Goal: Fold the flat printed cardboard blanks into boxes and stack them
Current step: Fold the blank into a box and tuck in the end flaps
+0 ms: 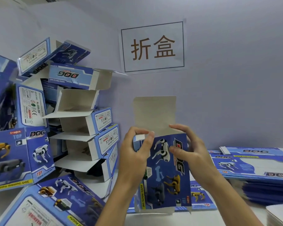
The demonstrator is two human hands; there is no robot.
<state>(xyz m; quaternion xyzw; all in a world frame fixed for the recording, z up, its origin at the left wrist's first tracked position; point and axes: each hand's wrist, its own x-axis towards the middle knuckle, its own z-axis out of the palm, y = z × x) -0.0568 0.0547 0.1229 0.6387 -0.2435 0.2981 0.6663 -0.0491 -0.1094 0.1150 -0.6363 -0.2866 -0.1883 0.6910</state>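
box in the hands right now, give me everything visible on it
The box is blue printed cardboard showing robot dogs and a "DOG" logo. It is held upright and slightly tilted above the table, already opened into a tube. Its plain top flap stands up unfolded. The left hand grips the upper left corner, pinching a small side flap; the right hand holds the upper right edge.

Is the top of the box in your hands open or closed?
Open: the box's top flap sticks straight up, unfolded.
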